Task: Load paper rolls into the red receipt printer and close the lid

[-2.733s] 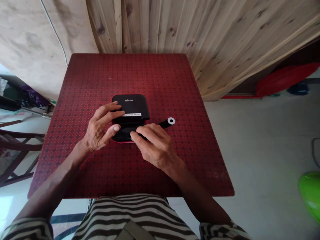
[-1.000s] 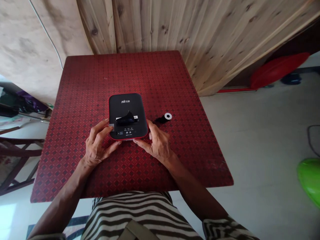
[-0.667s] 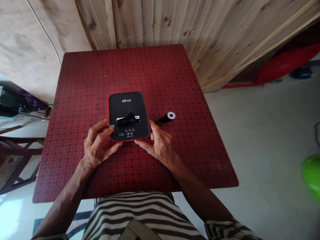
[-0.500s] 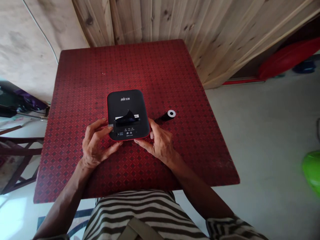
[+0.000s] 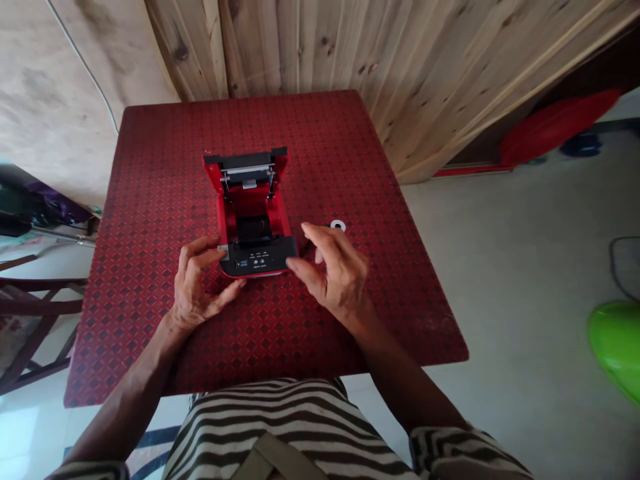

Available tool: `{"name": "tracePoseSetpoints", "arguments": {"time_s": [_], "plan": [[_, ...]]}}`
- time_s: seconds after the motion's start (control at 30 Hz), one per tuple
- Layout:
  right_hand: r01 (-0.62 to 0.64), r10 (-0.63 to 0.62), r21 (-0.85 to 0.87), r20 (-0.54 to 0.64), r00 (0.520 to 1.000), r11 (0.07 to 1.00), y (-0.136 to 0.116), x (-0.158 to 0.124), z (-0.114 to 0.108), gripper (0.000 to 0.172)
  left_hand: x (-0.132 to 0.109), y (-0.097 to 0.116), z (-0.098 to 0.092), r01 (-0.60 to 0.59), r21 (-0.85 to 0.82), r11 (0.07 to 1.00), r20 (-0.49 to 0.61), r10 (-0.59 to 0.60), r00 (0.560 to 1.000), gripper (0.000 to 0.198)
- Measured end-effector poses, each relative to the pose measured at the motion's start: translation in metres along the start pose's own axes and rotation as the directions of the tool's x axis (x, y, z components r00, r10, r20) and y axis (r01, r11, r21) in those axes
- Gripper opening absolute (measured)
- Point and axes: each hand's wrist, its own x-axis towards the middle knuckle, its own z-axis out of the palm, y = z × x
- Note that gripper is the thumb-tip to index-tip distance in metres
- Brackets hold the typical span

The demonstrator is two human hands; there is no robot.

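A small red and black label printer (image 5: 260, 257) sits on the table with its lid (image 5: 247, 167) standing up at the back. Inside the red bay lies something black and shiny (image 5: 254, 229). My left hand (image 5: 196, 280) grips the printer's front left corner, its fingers on a grey tab (image 5: 223, 253) and the thumb along the front edge. Just off the right side, my right hand (image 5: 335, 270) is held with fingers apart and nothing in it. Behind those fingers shows the white end of a black roll (image 5: 338, 225), mostly hidden.
The table (image 5: 165, 167) has a red patterned cover and reaches a wooden plank wall (image 5: 310, 47) at the back. A dark wooden chair (image 5: 35, 307) stands to the left. On the floor at the right is a bright green object (image 5: 615, 343).
The printer's lid has swung up and back, baring the red inside. My right hand has come off the printer's right side and opened. My left hand has stayed at the left corner.
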Motion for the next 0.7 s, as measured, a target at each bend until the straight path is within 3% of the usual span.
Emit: {"name": "tracePoseSetpoints", "arguments": {"time_s": [0.07,0.13,0.27,0.33,0.43,0.57,0.7], "plan": [[0.039,-0.035,-0.066,0.058,0.998,0.997,-0.002,0.026,-0.004,0.023,-0.001,-0.001,0.002,-0.011,0.008,1.000,-0.016,0.011,1.000,0.061],[0.116,-0.088,-0.102,0.248,0.965,0.988,-0.006,0.057,0.000,0.027,-0.002,-0.002,0.003,-0.021,0.014,1.000,-0.018,0.021,1.000,0.061],[0.220,-0.098,-0.102,0.667,0.739,0.970,-0.019,0.106,0.022,0.028,-0.004,-0.002,0.003,-0.014,0.009,1.000,-0.006,0.014,1.000,0.063],[0.229,-0.036,-0.149,0.762,0.647,0.962,-0.025,0.119,0.033,0.030,-0.005,-0.002,0.002,-0.004,0.003,1.000,0.000,0.004,1.000,0.064],[0.253,0.024,-0.202,0.822,0.569,0.946,-0.028,0.125,0.045,0.032,-0.007,-0.002,0.002,0.005,0.000,1.000,0.007,-0.005,1.000,0.066],[0.257,0.022,-0.187,0.846,0.533,0.948,-0.026,0.127,0.045,0.031,-0.008,-0.002,0.003,0.007,0.013,1.000,0.011,-0.007,1.000,0.067],[0.227,-0.011,-0.158,0.799,0.601,0.961,-0.027,0.124,0.035,0.027,-0.007,-0.002,0.003,0.000,0.011,1.000,0.000,0.000,1.000,0.066]]}}
